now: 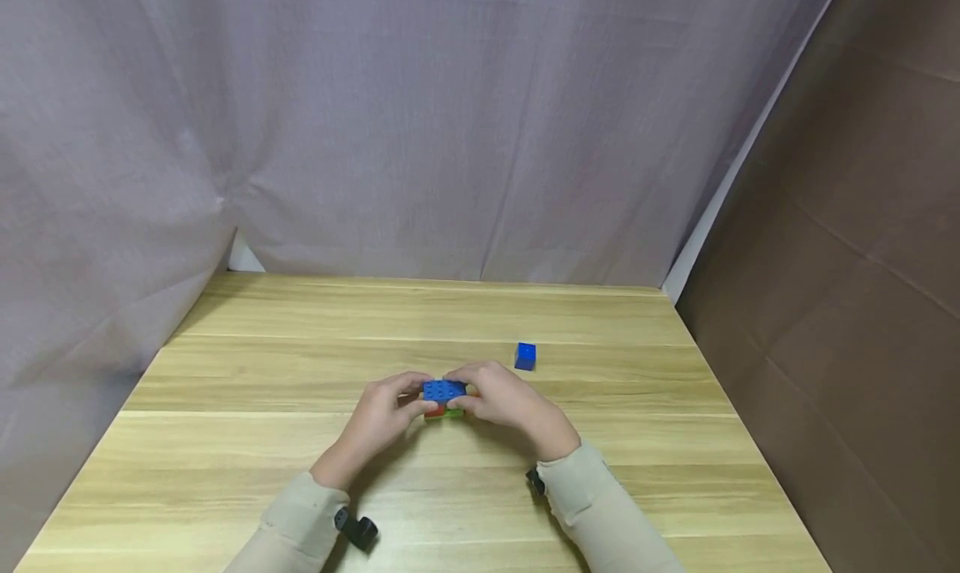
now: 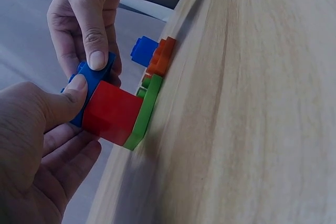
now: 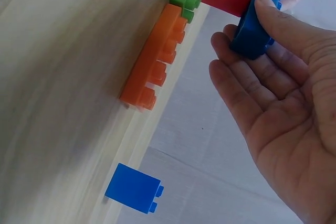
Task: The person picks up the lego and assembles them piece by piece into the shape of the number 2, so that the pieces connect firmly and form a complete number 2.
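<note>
A long blue brick (image 1: 444,391) with studs on top lies across a red brick (image 2: 111,113), overhanging it on the right hand's side. The red brick stands on one end of a flat green brick (image 2: 147,111) on the table. My left hand (image 1: 384,413) pinches one end of the long blue brick, thumb on its near side. With thumb and fingers, my right hand (image 1: 504,400) pinches the other end. An orange brick (image 3: 152,56), studs up, lies beside the green one, mostly hidden by the right hand in the head view.
A separate small blue brick (image 1: 525,356) sits on the wooden table (image 1: 300,373), behind the right hand. Grey cloth (image 1: 420,140) hangs along the table's back edge, and a brown cloth (image 1: 847,306) hangs on the right.
</note>
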### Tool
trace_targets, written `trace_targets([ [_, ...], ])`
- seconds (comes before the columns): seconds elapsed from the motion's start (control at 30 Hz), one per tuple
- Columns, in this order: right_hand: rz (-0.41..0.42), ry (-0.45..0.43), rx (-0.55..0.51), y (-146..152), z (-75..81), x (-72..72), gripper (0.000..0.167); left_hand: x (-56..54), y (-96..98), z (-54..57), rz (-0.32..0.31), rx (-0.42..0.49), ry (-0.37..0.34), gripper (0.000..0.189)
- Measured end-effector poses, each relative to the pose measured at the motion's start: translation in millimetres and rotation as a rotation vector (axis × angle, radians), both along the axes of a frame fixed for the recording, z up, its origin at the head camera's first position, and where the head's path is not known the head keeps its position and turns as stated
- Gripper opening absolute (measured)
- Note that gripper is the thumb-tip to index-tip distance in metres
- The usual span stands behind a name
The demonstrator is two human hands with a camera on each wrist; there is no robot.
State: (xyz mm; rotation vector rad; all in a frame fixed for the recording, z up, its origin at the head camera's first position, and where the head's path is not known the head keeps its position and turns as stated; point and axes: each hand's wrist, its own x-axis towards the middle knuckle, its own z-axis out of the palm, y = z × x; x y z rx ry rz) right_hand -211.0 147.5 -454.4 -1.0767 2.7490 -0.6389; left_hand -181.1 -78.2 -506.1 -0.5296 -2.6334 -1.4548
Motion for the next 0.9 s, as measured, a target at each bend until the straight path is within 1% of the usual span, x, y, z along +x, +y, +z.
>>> trace_targets([
  [0.23, 0.01, 0.023, -0.016, 0.8, -3.4, -0.8, 0.038, 1.7, 2.0, 1.0, 0.015, -0.008, 0.002, 0.033],
  [0.47, 0.009, -0.001, -0.015, 1.9, -3.9, -0.8, 0.037, 0.8, 2.1, 0.0, 0.015, -0.005, -0.019, 0.034],
  [0.63, 0.007, 0.0, -0.017, 3.2, -5.7, -1.8, 0.038, -1.3, 2.0, -0.6, 0.015, -0.004, -0.022, 0.034],
  [0.9, 0.008, -0.016, -0.017, 3.8, -5.4, -2.2, 0.039, -0.8, 1.0, -0.8, 0.006, 0.004, -0.03, 0.033],
])
